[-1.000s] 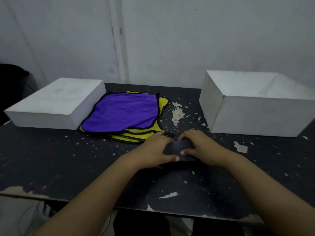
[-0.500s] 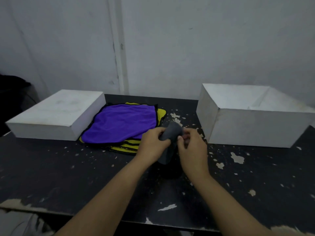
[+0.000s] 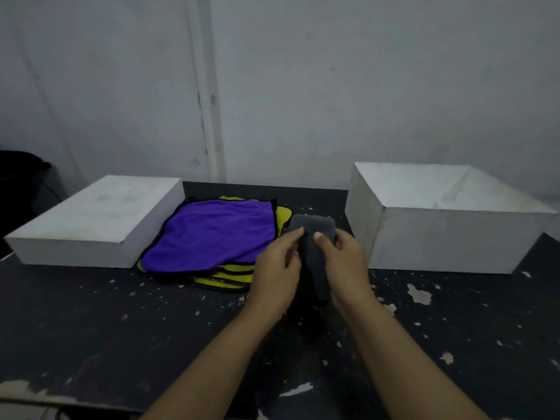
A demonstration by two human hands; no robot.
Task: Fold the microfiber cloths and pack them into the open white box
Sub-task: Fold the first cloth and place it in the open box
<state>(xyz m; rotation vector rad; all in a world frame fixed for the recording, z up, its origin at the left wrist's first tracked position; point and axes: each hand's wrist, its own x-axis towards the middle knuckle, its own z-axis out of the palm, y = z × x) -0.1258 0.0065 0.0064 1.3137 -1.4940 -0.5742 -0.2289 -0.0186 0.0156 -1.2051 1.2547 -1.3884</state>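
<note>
1. Two hands share one grey cloth [image 3: 312, 237]: my left hand [image 3: 277, 268] pinches its left side and my right hand [image 3: 345, 262] grips its right side, thumb on top, so the folded layers stay together.
2. I hold it lifted above the desk [image 3: 121, 328], roughly mid-desk, probably to carry it across without dragging.
3. My open white box [image 3: 448, 237] waits at the desk's right edge, near my right hand, for a short trip.
4. Unfolded purple cloth [image 3: 212, 234] tops the yellow cloths [image 3: 230, 277] toward the back, beside a shut white box [image 3: 91, 222] on the left, within reach for the next fold.
</note>
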